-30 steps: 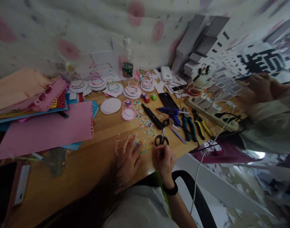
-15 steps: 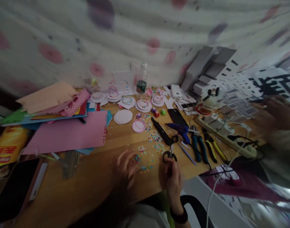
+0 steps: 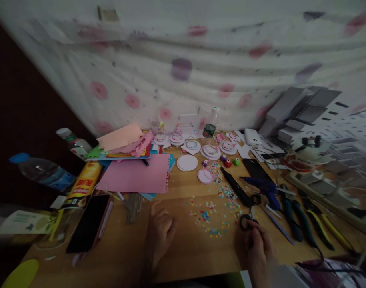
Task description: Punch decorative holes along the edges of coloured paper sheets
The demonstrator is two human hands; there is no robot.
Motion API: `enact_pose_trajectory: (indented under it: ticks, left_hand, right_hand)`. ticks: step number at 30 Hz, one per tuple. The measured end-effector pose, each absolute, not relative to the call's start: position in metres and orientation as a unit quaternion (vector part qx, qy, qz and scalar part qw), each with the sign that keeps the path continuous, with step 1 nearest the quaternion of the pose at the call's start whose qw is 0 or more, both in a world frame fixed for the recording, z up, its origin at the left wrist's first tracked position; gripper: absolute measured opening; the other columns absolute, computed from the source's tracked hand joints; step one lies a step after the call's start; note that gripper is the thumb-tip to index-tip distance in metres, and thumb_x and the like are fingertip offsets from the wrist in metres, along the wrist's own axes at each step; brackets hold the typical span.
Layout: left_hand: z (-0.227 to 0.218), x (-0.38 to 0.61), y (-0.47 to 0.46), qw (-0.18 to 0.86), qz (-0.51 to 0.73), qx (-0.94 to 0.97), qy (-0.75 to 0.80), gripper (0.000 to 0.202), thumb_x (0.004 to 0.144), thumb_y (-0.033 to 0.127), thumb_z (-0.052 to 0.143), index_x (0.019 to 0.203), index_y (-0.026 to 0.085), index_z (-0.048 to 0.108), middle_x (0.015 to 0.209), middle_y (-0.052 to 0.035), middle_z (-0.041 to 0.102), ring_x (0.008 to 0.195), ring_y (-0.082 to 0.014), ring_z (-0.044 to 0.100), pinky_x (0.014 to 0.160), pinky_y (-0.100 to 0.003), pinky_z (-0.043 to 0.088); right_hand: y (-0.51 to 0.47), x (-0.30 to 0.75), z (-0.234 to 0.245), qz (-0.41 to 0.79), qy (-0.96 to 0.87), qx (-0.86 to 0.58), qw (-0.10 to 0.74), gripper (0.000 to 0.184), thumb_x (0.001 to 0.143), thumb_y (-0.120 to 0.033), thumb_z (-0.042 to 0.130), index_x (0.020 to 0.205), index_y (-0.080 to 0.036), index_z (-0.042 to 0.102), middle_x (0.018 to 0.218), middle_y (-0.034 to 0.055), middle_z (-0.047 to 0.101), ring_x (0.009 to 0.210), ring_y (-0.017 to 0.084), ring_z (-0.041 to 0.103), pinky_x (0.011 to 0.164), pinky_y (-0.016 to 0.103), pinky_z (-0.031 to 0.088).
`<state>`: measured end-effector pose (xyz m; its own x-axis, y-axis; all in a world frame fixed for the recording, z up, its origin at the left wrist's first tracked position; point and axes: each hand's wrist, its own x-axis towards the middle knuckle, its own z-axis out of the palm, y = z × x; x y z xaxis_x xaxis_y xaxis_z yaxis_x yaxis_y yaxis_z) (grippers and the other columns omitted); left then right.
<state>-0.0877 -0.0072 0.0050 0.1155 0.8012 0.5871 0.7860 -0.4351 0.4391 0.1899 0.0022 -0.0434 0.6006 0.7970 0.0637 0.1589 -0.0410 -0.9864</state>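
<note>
Left of the pink sheet (image 3: 141, 176), a yellow packet (image 3: 82, 180) bears red characters, too blurred to read; behind and right of the sheet, a clear bottle's green label (image 3: 209, 130) is illegible too. The left hand (image 3: 161, 228) curls before the sheet — holding what, I cannot tell. Well right of it, the right hand (image 3: 258, 246) meets the scissors (image 3: 245, 222) — gripping or not, unclear.
</note>
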Motion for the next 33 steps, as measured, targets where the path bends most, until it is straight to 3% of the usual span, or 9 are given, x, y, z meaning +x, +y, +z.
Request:
enact_pose_trajectory:
  ticks: [3,5,6,8,14,19,22,28,33]
  left_hand:
    - [-0.002,-0.109,-0.008,-0.013,0.413,0.717,0.562,0.023,0.099,0.013,0.044,0.102,0.019,0.066,0.068,0.0023,0.068,0.067,-0.0159,0.066,0.097,-0.041,0.046]
    - [-0.007,-0.120,-0.007,-0.037,0.418,0.704,0.574,0.031,0.098,0.014,0.047,0.126,0.020,0.058,0.086,-0.0028,0.075,0.086,-0.0198,0.069,0.093,-0.040,0.049]
    - [-0.009,-0.125,-0.007,-0.053,0.414,0.704,0.574,0.034,0.097,0.014,0.049,0.129,0.021,0.056,0.094,-0.0045,0.075,0.091,-0.0210,0.069,0.092,-0.041,0.050]
    - [-0.011,-0.130,-0.007,-0.074,0.393,0.718,0.570,0.032,0.095,0.012,0.052,0.124,0.022,0.060,0.105,-0.0062,0.075,0.098,-0.0223,0.069,0.094,-0.043,0.048]
    - [-0.027,-0.115,-0.011,-0.034,0.344,0.774,0.530,0.024,0.097,0.013,0.051,0.111,0.025,0.066,0.110,-0.0027,0.075,0.106,-0.0227,0.065,0.102,-0.047,0.042]
    - [-0.048,-0.077,-0.017,-0.060,0.237,0.808,0.536,0.035,0.100,0.028,0.043,0.130,0.018,0.060,0.133,-0.0116,0.066,0.122,-0.0304,0.056,0.101,-0.052,0.040]
    - [-0.050,-0.063,-0.017,-0.076,0.182,0.806,0.558,0.039,0.099,0.031,0.045,0.134,0.019,0.058,0.143,-0.0155,0.058,0.128,-0.0351,0.050,0.102,-0.060,0.036]
    - [-0.040,-0.065,-0.016,-0.096,0.164,0.796,0.575,0.038,0.099,0.031,0.045,0.131,0.017,0.061,0.142,-0.0198,0.055,0.128,-0.0349,0.049,0.102,-0.060,0.038]
    - [-0.027,-0.079,-0.014,-0.080,0.237,0.786,0.566,0.032,0.095,0.022,0.053,0.124,0.026,0.067,0.139,-0.0140,0.058,0.125,-0.0324,0.051,0.101,-0.056,0.044]
  right_hand:
    - [0.005,0.190,-0.044,0.280,-0.320,-0.670,0.608,0.043,0.077,-0.056,0.063,0.091,-0.015,0.067,0.052,-0.0054,0.049,0.044,0.011,0.040,0.045,0.027,0.027]
    - [0.007,0.189,-0.044,0.283,-0.300,-0.660,0.628,0.041,0.075,-0.055,0.064,0.088,-0.016,0.066,0.049,-0.0062,0.047,0.042,0.011,0.038,0.044,0.027,0.024]
    - [0.007,0.189,-0.044,0.282,-0.290,-0.656,0.637,0.040,0.076,-0.054,0.065,0.087,-0.016,0.066,0.049,-0.0066,0.046,0.042,0.011,0.037,0.044,0.027,0.023]
    - [0.007,0.187,-0.043,0.282,-0.272,-0.646,0.655,0.037,0.076,-0.052,0.064,0.086,-0.016,0.065,0.049,-0.0072,0.044,0.043,0.011,0.036,0.044,0.026,0.021]
    - [0.000,0.183,-0.042,0.292,-0.263,-0.632,0.668,0.033,0.081,-0.049,0.061,0.089,-0.017,0.065,0.051,-0.0081,0.044,0.043,0.010,0.035,0.044,0.026,0.022]
    - [-0.002,0.183,-0.043,0.300,-0.273,-0.613,0.678,0.034,0.084,-0.051,0.061,0.091,-0.017,0.064,0.052,-0.0087,0.044,0.043,0.009,0.036,0.044,0.024,0.021]
    - [-0.001,0.182,-0.041,0.305,-0.267,-0.607,0.683,0.033,0.084,-0.049,0.062,0.091,-0.017,0.064,0.050,-0.0094,0.043,0.041,0.009,0.034,0.043,0.024,0.020]
    - [-0.002,0.180,-0.035,0.307,-0.253,-0.615,0.681,0.032,0.081,-0.047,0.063,0.089,-0.017,0.065,0.050,-0.0087,0.044,0.043,0.009,0.035,0.044,0.025,0.021]
    - [-0.005,0.183,-0.034,0.308,-0.268,-0.637,0.654,0.035,0.082,-0.049,0.063,0.091,-0.016,0.066,0.053,-0.0078,0.044,0.045,0.010,0.036,0.046,0.026,0.023]
